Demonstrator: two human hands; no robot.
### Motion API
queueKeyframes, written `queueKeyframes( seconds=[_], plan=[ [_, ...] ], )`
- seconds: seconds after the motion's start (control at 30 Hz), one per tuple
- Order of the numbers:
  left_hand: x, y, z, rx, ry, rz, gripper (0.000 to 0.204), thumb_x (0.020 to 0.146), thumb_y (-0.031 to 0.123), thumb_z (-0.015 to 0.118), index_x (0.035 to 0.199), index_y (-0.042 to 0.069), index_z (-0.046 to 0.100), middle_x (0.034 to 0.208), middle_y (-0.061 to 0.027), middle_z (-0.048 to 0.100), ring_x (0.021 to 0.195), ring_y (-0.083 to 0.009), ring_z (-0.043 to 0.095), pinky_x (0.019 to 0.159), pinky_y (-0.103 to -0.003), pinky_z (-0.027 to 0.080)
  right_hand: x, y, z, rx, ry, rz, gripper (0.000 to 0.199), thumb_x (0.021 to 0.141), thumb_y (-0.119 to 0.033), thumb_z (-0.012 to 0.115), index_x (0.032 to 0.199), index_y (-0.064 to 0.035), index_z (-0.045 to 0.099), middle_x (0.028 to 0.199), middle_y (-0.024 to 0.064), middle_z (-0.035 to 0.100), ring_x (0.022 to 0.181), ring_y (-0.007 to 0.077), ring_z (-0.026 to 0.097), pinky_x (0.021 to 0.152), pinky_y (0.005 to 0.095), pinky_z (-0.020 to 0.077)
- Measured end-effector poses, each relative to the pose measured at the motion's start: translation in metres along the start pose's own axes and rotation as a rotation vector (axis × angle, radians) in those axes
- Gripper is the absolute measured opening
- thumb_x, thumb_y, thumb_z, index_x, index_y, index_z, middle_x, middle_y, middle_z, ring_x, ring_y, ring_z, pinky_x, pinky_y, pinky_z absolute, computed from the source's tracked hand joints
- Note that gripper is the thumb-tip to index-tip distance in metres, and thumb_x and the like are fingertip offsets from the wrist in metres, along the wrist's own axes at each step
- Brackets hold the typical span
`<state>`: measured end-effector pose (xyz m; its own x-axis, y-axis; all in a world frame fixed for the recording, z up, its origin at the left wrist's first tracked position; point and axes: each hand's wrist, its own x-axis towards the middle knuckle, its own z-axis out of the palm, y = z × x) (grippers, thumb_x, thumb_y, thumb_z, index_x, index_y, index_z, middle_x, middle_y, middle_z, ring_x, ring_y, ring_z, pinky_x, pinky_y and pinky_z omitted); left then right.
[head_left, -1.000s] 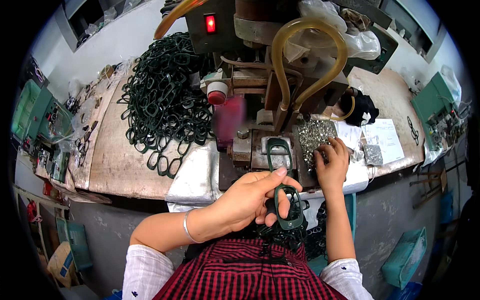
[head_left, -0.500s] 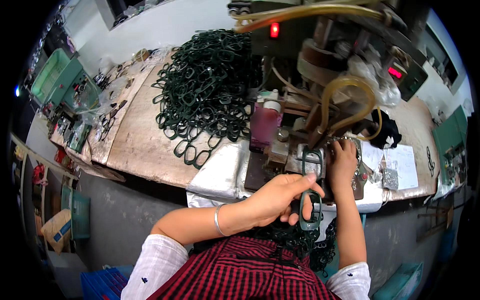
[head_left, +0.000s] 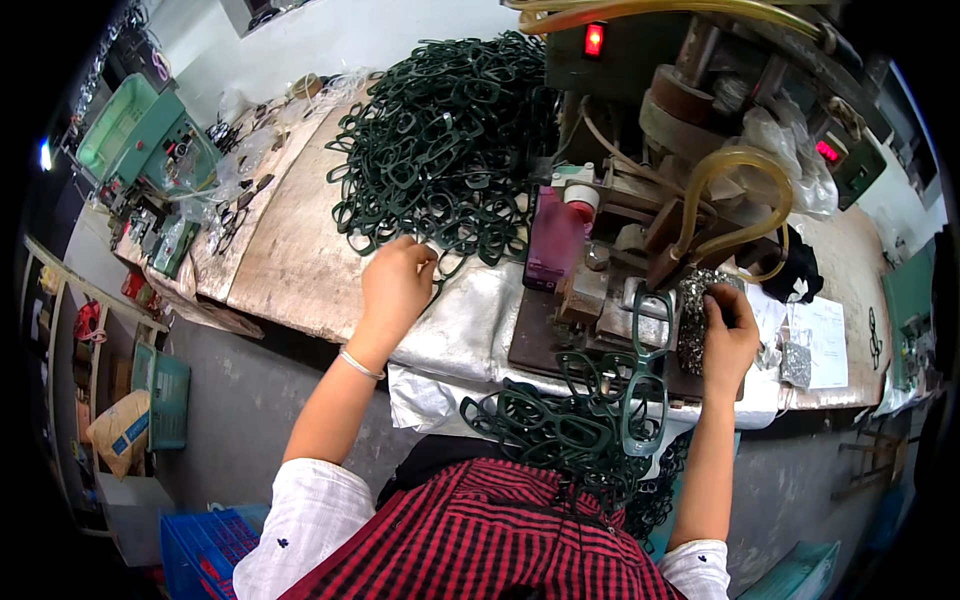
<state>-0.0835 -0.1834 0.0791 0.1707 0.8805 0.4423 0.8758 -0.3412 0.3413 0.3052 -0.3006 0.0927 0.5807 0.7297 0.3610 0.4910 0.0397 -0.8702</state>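
At the front edge of a big heap of dark green eyeglass frames, my left hand has its fingers closed on one eyeglass frame, partly hidden behind them. My right hand is beside a tray of small shiny metal parts, thumb and fingers pinched together; whatever is between them is too small to make out. Between my hands, a single green eyeglass frame sits at the machine's metal fixture, one rim hanging toward me. Below it, more green frames lie bunched in front of my apron.
The bench machine with yellowish hoses rises behind the fixture. A pink box and a white-capped bottle stand left of it. Papers and a small bag of parts lie right. A green machine is far left.
My left hand has left the eyeglass frame at the fixture and moved left to the heap, closing on another. My right hand has drawn back slightly from the parts tray. The view has shifted.
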Motion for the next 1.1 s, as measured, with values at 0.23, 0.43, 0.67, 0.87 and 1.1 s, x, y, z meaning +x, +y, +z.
queueKeyframes(
  seconds=[0.23,0.43,0.67,0.87,1.1],
  plan=[
    [0.004,-0.026,0.046,0.064,-0.337,-0.035,0.014,0.076,0.014,0.067,0.089,0.01,0.066,0.095,-0.0131,0.063,0.087,-0.0353,0.065,0.074,-0.045,0.053,-0.028,-0.008,-0.031,0.081,-0.077,0.069,0.014,0.086,0.0,0.069,0.1,0.0027,0.071,0.093,0.0048,0.069,0.089,0.0114,0.062,0.081,0.0247,0.048],
    [0.023,-0.004,-0.002,0.126,-0.512,0.038,0.017,0.077,0.012,0.067,0.093,0.008,0.062,0.076,-0.0132,0.064,0.079,-0.0316,0.068,0.069,-0.043,0.052,-0.011,-0.075,0.006,0.383,-0.191,-0.015,0.021,0.082,0.0,0.071,0.103,0.0019,0.064,0.094,0.0063,0.07,0.09,0.0124,0.064,0.084,0.026,0.0493],
    [0.024,0.148,-0.076,-1.361,0.047,0.406,0.017,0.089,-0.01,0.054,0.103,0.0,0.05,0.1,-0.0165,0.061,0.093,-0.0231,0.064,0.08,-0.036,0.058,-0.019,-0.083,0.026,0.769,-0.191,0.219,0.047,0.082,0.005,0.07,0.124,0.0048,0.05,0.094,0.0089,0.069,0.1,0.0144,0.063,0.095,0.0277,0.0461],
    [0.049,0.169,-0.058,-1.412,0.192,0.48,0.03,0.09,-0.01,0.057,0.118,-0.001,0.051,0.107,-0.0155,0.065,0.099,-0.0251,0.068,0.091,-0.039,0.055,-0.027,-0.099,0.034,0.862,-0.184,0.306,0.049,0.084,0.005,0.067,0.13,0.007,0.049,0.103,0.0121,0.07,0.105,0.0142,0.063,0.098,0.0283,0.0457],
    [0.019,0.166,-0.059,-0.67,-0.078,1.034,0.022,0.073,0.002,0.07,0.093,0.008,0.062,0.106,-0.0159,0.073,0.078,-0.0244,0.072,0.053,-0.027,0.048,-0.017,-0.058,0.002,0.168,-0.194,-0.233,0.028,0.084,-0.004,0.066,0.112,-0.0007,0.066,0.119,0.0156,0.067,0.118,0.0292,0.06,0.104,0.0384,0.0429]
  ],
)
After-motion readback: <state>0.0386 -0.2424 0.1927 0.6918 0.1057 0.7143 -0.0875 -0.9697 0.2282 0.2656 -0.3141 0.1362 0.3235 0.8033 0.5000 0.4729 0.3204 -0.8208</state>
